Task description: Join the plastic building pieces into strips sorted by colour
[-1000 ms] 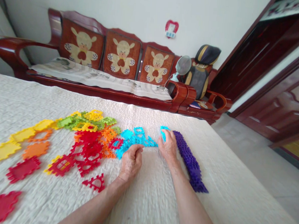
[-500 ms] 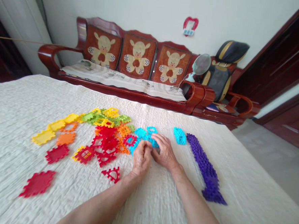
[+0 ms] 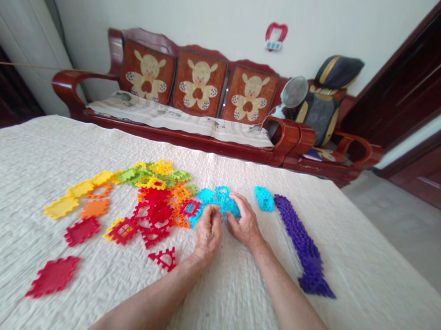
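Observation:
Blue plastic interlocking tiles (image 3: pixel 206 195) lie in a small heap on the white quilted cover, just beyond my hands. My right hand (image 3: pixel 244 223) has its thumb and fingers around a blue tile (image 3: pixel 233 207) at the heap's right side. Beside it, my left hand (image 3: pixel 208 230) is closed, thumb against curled fingers, at the near edge of the blue tiles. What its fingertips pinch is hidden. A red tile with a window pattern (image 3: pixel 190 208) lies left of the blue heap. Farther right is a small stack of blue tiles (image 3: pixel 264 199).
A long row of purple tiles (image 3: pixel 301 237) runs down the right. Red tiles (image 3: pixel 158 206), green tiles (image 3: pixel 132 174), yellow tiles (image 3: pixel 80 189) and an orange tile (image 3: pixel 94 208) lie to the left. Beyond the covered surface (image 3: pixel 122 298) stand a wooden sofa (image 3: pixel 185 137) and a fan (image 3: pixel 294 92).
My hands have moved slightly apart, the right one a little to the right with its fingers raised. More of the blue tiles shows between them. The view has shifted slightly.

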`<action>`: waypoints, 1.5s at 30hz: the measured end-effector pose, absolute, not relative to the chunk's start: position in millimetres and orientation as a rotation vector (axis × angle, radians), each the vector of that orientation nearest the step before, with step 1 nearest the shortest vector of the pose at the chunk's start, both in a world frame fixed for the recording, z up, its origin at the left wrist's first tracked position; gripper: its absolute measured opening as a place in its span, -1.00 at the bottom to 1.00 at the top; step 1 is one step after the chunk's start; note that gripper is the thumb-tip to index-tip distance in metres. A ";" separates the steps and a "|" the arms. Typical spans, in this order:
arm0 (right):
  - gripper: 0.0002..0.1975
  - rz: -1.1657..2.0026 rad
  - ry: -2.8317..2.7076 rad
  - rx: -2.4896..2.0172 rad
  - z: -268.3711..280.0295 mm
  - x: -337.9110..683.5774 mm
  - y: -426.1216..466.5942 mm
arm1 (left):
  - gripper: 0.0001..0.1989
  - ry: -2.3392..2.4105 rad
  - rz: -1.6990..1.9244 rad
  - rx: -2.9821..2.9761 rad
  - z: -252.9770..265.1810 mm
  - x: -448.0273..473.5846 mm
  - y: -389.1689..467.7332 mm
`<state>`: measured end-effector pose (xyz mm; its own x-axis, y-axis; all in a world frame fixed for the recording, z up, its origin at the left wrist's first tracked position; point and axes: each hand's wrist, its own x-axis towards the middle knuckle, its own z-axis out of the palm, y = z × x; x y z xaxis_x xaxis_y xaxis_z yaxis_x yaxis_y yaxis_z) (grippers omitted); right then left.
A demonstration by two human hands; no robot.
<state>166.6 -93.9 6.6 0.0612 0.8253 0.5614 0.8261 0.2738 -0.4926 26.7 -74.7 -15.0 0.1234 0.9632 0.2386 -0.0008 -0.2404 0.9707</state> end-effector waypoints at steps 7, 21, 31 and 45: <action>-0.38 0.071 -1.753 -1.583 11.4 189.1 -119.3 | -0.86 0.983 1.276 1.469 -15.8 28.8 -74.3; -0.35 0.232 -1.850 -1.956 39.7 200.1 -152.9 | -0.83 0.960 1.261 1.484 -13.8 29.0 -75.0; -0.35 0.308 -1.930 -2.165 53.9 210.4 -162.2 | -0.81 0.907 1.260 1.484 -19.6 28.2 -73.2; -0.49 0.184 -1.546 -2.608 57.2 196.7 -158.7 | -0.78 0.904 1.243 1.515 -20.9 27.8 -73.2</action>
